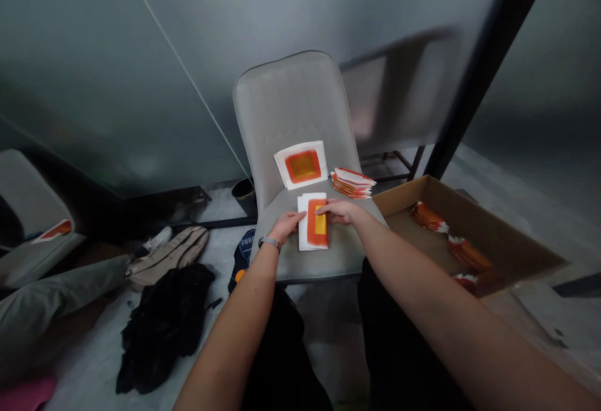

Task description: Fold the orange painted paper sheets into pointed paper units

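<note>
Folded paper, printed orange and yellow on white, is between a person's two bare hands, over the seat of a chair. Largest in view is a smooth, cloudy grey wall crossed by a thin pale line. Before it stands the chair, grey and leather-like, with a rounded back. At right is an open, shallow cardboard box holding bundles of orange-and-white papers. On the floor at left lie a crumpled black cloth heap and a beige bag. Beside the seat, a dark blue item bears pale capitals; only "FUNC" is readable. White-bordered sheets lean against the chair back, showing a blurry orange block around a mustard rectangle. To their right, a fanned stack shows orange and white edges. The left hand, with a grey wristband, pinches the paper's left side; the right hand pinches its right, thumb across a small yellow panel. Any lettering on the paper is too blurred to read.
</note>
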A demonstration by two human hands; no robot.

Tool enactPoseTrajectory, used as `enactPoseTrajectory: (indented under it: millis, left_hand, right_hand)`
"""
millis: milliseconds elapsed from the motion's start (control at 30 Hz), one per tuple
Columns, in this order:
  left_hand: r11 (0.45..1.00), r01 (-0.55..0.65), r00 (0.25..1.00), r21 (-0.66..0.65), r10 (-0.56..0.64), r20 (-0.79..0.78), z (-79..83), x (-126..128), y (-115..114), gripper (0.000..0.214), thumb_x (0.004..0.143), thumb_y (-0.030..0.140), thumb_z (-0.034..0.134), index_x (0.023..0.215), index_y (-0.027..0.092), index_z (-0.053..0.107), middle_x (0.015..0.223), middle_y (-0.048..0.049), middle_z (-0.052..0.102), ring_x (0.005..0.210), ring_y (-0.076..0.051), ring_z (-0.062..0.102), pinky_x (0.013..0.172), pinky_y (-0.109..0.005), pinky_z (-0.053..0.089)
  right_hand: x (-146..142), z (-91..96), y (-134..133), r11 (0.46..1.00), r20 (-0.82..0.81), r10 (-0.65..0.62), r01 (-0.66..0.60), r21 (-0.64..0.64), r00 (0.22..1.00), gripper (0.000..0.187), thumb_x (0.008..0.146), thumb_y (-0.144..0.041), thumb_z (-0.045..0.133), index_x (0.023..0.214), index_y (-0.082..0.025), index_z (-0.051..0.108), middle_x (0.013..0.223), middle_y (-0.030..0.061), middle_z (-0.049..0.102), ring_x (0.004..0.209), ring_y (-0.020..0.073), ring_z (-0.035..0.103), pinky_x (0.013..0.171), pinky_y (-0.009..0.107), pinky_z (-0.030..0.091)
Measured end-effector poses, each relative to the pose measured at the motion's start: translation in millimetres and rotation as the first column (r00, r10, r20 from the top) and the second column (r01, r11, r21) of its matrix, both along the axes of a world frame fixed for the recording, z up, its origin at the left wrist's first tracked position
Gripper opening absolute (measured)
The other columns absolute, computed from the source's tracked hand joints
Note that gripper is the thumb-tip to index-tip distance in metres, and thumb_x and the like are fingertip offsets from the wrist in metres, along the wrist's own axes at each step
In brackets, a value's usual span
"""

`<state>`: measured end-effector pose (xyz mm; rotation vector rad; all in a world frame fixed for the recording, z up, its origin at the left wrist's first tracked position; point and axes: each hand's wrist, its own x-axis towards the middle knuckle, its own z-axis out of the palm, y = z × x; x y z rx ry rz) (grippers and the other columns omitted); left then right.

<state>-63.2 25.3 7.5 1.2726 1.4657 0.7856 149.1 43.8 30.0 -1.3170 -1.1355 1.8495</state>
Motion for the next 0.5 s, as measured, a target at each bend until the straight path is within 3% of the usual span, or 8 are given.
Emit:
enactPoseTrajectory:
  millis: [200,500]
  left_hand:
    - [1.000,-0.001,0.995,0.004,0.001,0.103,4.4,4.0,-0.7,0.048,0.077,0.057,0.077,0.101,0.015,0.078,0.109,-0.0115,0.077,0.089,-0.019,0.070,0.069,-0.026,0.052]
    - [0.995,-0.087,0.989,0.038,0.082,0.126,5.6,3.9,-2.1,0.040,0.080,0.050,0.075,0.100,0.014,0.078,0.102,-0.0102,0.076,0.081,-0.016,0.068,0.063,-0.023,0.049]
  right_hand:
    - [-2.2,-3.6,-0.2,1.000,-0.117,0.024,-0.023,0.007,0.993,0.041,0.072,-0.005,0.081,0.109,-0.018,0.068,0.112,0.0090,0.077,0.095,0.0196,0.074,0.080,0.028,0.062]
    - [-0.8,-16.6,3.6,0.995,-0.105,0.102,-0.101,0.017,0.989,0.039,0.069,-0.009,0.085,0.105,-0.017,0.071,0.109,0.0098,0.077,0.094,0.0198,0.074,0.075,0.024,0.061]
